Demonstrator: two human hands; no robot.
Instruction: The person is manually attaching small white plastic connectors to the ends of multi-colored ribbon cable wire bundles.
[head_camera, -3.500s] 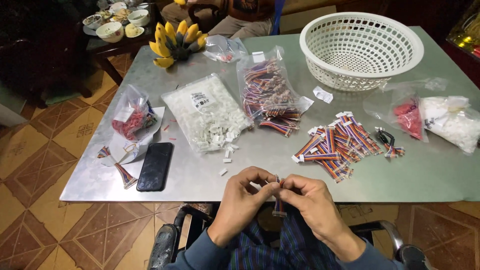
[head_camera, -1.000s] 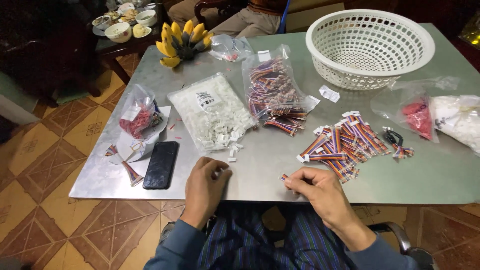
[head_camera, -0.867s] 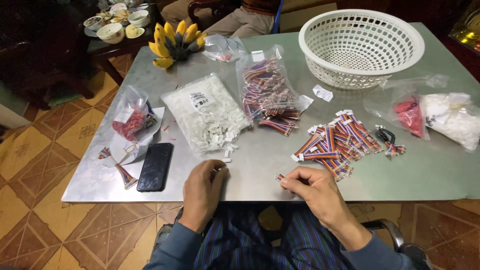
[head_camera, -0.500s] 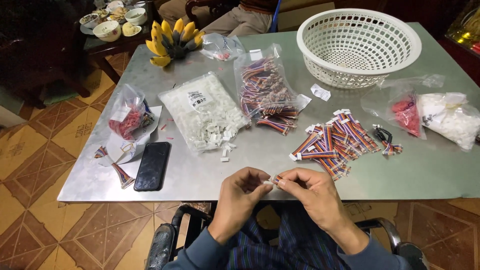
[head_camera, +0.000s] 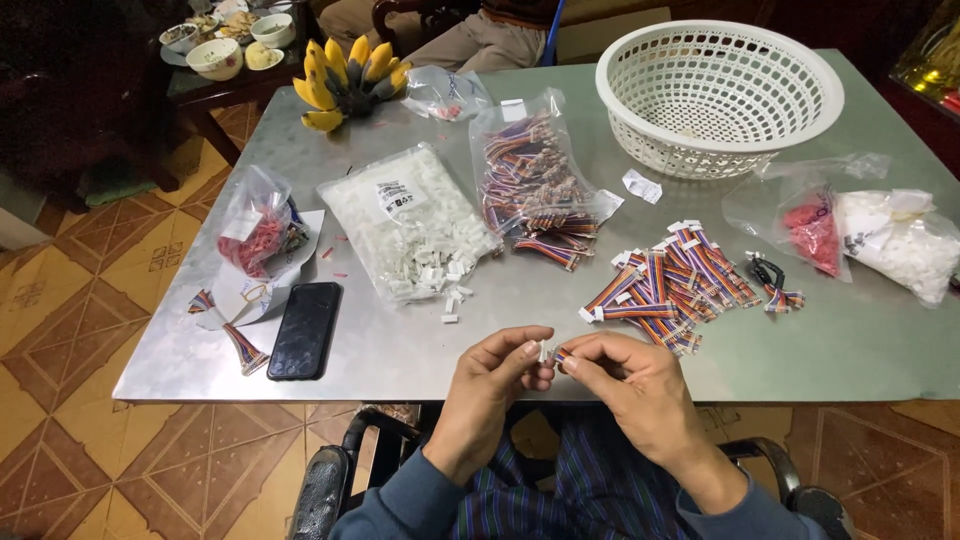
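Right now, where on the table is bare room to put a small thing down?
Free: the near edge between the black phone and the left hand, and the near right corner below the ribbon cable pile. Crowded: the middle, around both bags.

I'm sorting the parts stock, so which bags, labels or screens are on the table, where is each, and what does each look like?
White-parts bag: table centre-left, flat clear plastic, white label on top.
Cable bag: centre, clear, striped multicolour cables spilling out.
Red-parts bag: left, small, clear, crumpled.
Right bags: right edge, clear, red and white parts.
Small bag: beside the bananas, clear.
Paper slip: by the basket, white.
Phone: near left, black, screen dark.
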